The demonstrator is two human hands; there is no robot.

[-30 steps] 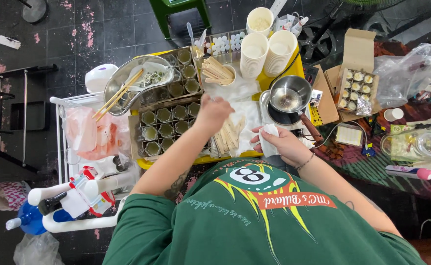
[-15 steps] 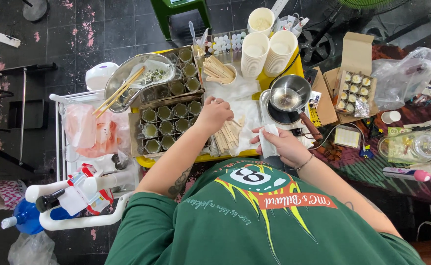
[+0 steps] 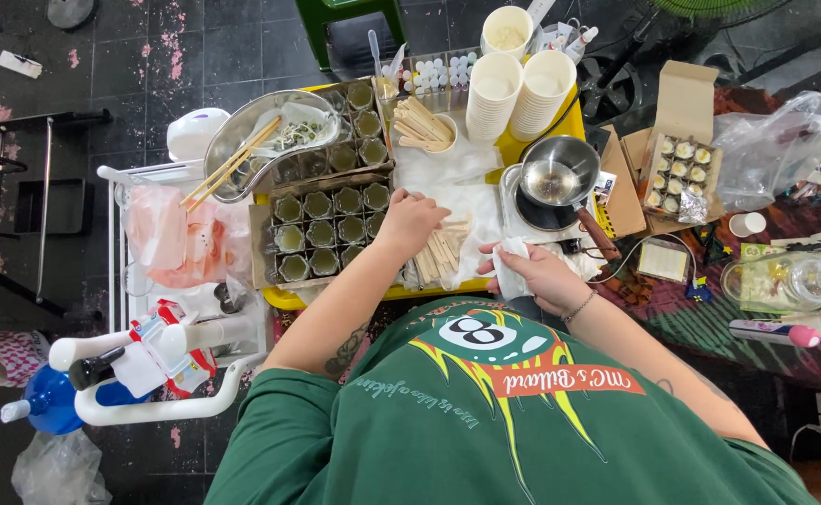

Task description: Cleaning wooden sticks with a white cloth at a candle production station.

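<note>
1. The left hand (image 3: pixel 410 220) has shifted slightly left since the earlier frame, its fingers curled down onto the pile of flat pale wooden sticks (image 3: pixel 438 254) lying on white paper.
2. The right hand (image 3: pixel 534 273) stays put, fingers closed around a crumpled white cloth (image 3: pixel 508 266).

Single head view, looking steeply down, close over yellow table (image 3: pixel 574 120); floor at left.
</note>
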